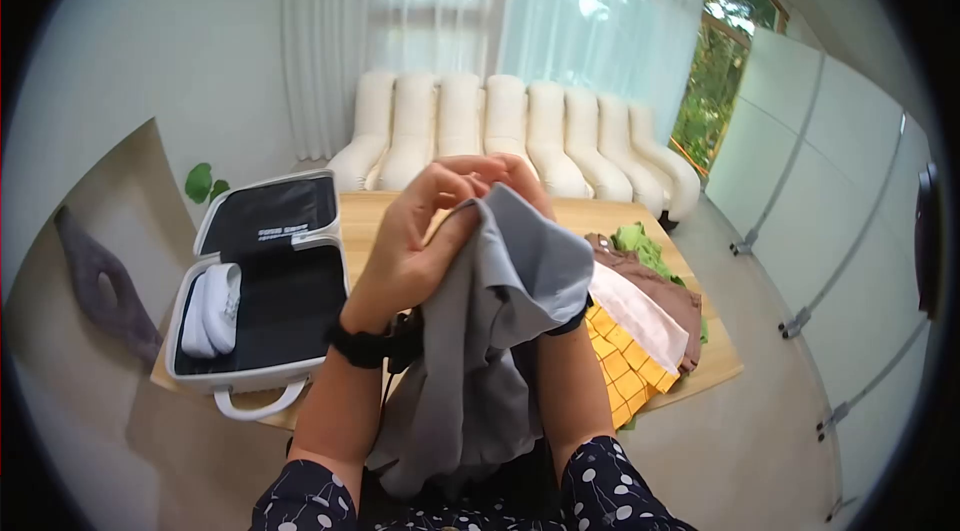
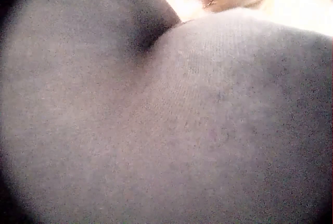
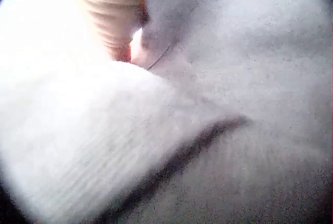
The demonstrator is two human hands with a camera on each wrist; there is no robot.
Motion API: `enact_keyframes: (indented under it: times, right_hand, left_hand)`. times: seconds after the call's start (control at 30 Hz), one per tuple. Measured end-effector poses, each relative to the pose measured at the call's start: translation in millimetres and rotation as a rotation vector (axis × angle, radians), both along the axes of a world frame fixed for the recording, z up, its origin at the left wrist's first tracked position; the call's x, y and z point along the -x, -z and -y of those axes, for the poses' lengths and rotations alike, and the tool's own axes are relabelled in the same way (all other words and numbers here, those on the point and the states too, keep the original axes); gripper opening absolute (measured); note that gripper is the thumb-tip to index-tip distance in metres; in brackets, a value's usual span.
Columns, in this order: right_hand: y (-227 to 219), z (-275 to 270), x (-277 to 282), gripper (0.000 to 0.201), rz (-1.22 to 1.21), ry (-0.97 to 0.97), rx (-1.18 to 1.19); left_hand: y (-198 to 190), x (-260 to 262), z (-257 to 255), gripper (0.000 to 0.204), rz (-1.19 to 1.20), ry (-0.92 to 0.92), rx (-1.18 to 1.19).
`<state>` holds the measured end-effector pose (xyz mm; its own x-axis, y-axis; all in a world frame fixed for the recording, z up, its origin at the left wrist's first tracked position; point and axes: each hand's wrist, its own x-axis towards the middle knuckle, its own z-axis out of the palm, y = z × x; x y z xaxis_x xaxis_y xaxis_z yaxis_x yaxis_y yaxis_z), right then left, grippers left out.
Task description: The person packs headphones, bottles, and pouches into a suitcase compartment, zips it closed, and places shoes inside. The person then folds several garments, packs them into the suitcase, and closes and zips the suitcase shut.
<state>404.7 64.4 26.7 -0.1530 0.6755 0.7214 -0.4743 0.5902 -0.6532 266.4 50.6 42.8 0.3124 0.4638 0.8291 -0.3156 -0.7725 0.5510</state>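
A grey garment (image 1: pixel 455 371) hangs from both raised hands in front of the body, its lower part falling between the forearms. The left hand (image 1: pixel 415 241) pinches its upper edge between thumb and curled fingers. Close beside it, the right hand (image 1: pixel 515 181) has its fingers bent at the top of the cloth, and the cloth covers most of that hand. Grey fabric (image 2: pixel 166 120) fills most of the left wrist view. In the right wrist view the fabric (image 3: pixel 234 83) lies in folds below part of a finger (image 3: pixel 112 10).
An open suitcase (image 1: pixel 285 296) with white slippers (image 1: pixel 212 311) inside lies at the left of the wooden table (image 1: pixel 375 221). Brown, pink, yellow and green clothes (image 1: pixel 640 316) are piled at the right. Beyond stands a cream sofa (image 1: pixel 510 136); a grey neck pillow-like thing (image 1: pixel 100 286) is at far left.
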Motion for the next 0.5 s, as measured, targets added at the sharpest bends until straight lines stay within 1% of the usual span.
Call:
enact_keyframes:
  times: [0.07,0.1,0.17,0.2,0.27,0.33,0.4,0.43,0.47,0.5]
  right_hand:
    - [-2.9,-0.2,-1.2,0.038,0.031,-0.060,0.054]
    - [-3.2,2.9,-2.7,0.038,0.018,-0.045,0.063]
    - [-3.0,4.8,-3.8,0.040,0.058,-0.086,0.173]
    - [1.7,-1.3,-4.7,0.040,0.053,-0.082,0.180]
    - [11.4,-14.5,-4.4,0.041,0.184,0.104,0.040]
    - [13.8,-15.4,-5.7,0.039,0.164,0.076,0.100]
    - [9.1,-13.9,-10.7,0.036,0.331,0.294,0.046]
    - [5.3,-11.6,-12.6,0.031,0.374,0.379,-0.022]
    - [7.1,-14.0,-13.1,0.031,0.374,0.381,-0.014]
    - [8.8,-16.4,-13.9,0.029,0.347,0.304,-0.009]
  left_hand:
    - [5.3,1.5,-2.7,0.008,0.023,0.070,0.015]
    - [7.3,3.6,-0.3,0.008,0.025,0.153,0.113]
    - [12.1,6.3,-3.8,0.006,0.003,0.155,0.075]
    - [15.7,6.9,-6.3,0.005,0.003,0.146,0.067]
    - [20.3,6.1,-8.6,0.004,0.033,0.148,0.087]
    - [22.5,5.9,-11.0,0.005,0.066,0.156,0.118]
    - [22.2,9.0,-13.6,0.006,0.086,0.099,0.175]
    - [21.5,11.4,-15.9,0.006,0.079,0.078,0.160]
    - [21.6,12.4,-18.6,0.006,0.077,0.081,0.167]
    - [22.1,12.7,-21.3,0.006,0.050,0.024,0.139]
